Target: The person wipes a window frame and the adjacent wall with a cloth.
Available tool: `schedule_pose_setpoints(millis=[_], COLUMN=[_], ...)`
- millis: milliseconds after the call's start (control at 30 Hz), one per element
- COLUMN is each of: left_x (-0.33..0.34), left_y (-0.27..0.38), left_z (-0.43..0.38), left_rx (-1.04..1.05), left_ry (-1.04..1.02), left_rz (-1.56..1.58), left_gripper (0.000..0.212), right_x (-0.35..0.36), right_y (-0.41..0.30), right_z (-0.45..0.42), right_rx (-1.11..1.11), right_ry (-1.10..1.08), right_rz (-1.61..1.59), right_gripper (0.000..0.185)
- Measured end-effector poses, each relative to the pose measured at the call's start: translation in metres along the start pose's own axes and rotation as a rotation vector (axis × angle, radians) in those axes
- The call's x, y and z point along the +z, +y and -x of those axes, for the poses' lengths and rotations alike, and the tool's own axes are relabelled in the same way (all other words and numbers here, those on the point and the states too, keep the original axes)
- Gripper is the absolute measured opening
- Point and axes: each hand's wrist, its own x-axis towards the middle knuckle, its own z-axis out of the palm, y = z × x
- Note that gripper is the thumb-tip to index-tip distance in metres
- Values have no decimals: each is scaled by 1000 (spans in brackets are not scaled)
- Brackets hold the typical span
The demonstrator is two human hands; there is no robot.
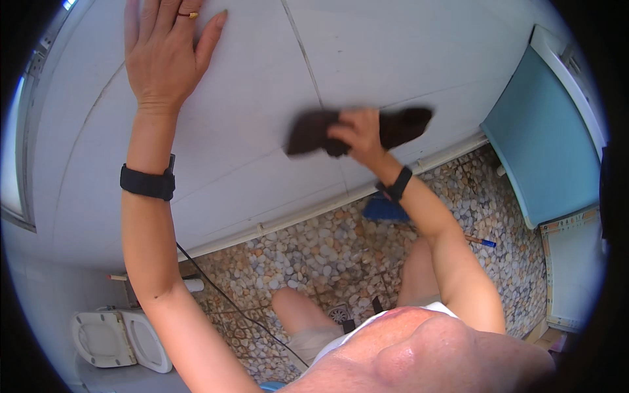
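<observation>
My left hand (164, 59) rests flat, fingers spread, on the white wall panel (245, 64) at the upper left; a ring is on one finger. At the centre, my right hand (361, 135) grips a dark brown cloth (314, 130) against the same wall. The cloth sticks out on both sides of the fingers and is blurred. Both wrists wear black bands.
Below the wall runs a pipe (314, 211) above the pebble-patterned floor (324, 250). A blue-green cabinet or basin front (550, 142) stands at the right. A toilet (103, 339) with its lid raised is at the lower left. A black cable (221, 290) crosses the floor area.
</observation>
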Motion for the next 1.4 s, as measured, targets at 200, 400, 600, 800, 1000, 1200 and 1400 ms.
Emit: schedule_pose_setpoints(millis=[200, 400, 600, 800, 1000, 1200, 1400], left_x=[-8, 20, 14, 22, 9, 17, 32], left_y=[-1, 0, -13, -4, -3, 24, 67], left_z=[7, 6, 6, 9, 5, -1, -20], left_rx=[-48, 55, 60, 56, 41, -80, -160], left_ry=[-132, 134, 114, 109, 4, 66, 75], left_rz=[11, 124, 15, 5, -19, 53, 6], left_gripper=[57, 54, 50, 49, 53, 55, 60], right_x=[-42, -142, -117, -176, -236, -192, -85], right_y=[28, 119, 118, 157, 172, 175, 84], right_z=[12, -217, -91, -55, -158, -225, 16], right_rx=[-65, -12, 122, -140, 12, 143, -107], right_ry=[-338, 363, 300, -87, -108, 509, -170], right_rz=[47, 257, 265, 342, 268, 297, 168], right_gripper=[31, 42, 45, 33, 38, 41, 28])
